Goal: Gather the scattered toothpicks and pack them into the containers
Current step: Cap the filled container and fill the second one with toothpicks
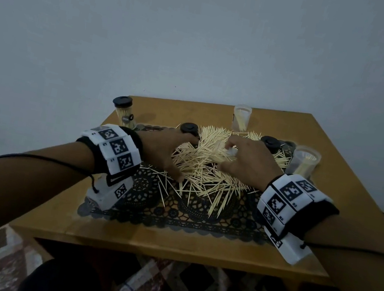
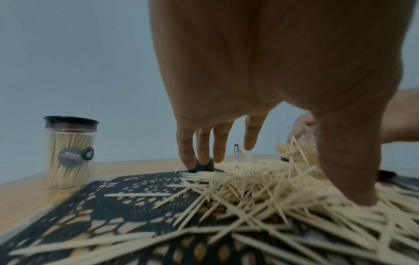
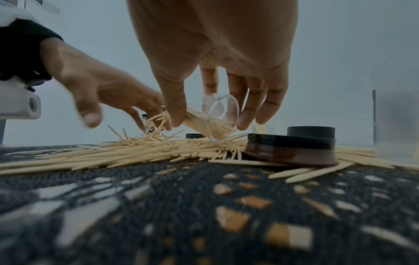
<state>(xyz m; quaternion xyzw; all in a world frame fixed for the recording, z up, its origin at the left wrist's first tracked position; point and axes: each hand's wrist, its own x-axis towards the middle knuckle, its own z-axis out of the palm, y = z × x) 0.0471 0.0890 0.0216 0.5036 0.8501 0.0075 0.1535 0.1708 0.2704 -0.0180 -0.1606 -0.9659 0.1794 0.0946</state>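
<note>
A loose heap of toothpicks [image 1: 206, 176] lies in the middle of a black lace mat [image 1: 173, 214]. My right hand [image 1: 242, 162] grips a clear container [image 3: 223, 114], tipped on its side just above the heap, with a bundle of toothpicks in it. My left hand [image 1: 171, 152] is at the heap's left side, fingers [image 2: 204, 141] straight and spread downward and the thumb [image 2: 353, 179] pressed into the sticks. A full jar with a black lid [image 1: 123, 112] stands at the back left. Two open containers, one at the back [image 1: 241, 118] and one at the right [image 1: 305, 161], hold a few toothpicks.
Two loose black lids lie at the heap's far edge, one on the left [image 1: 190, 129] and one on the right [image 1: 270, 141]. The wooden table [image 1: 168, 243] ends close in front of the mat. A plain wall rises behind, patterned floor below.
</note>
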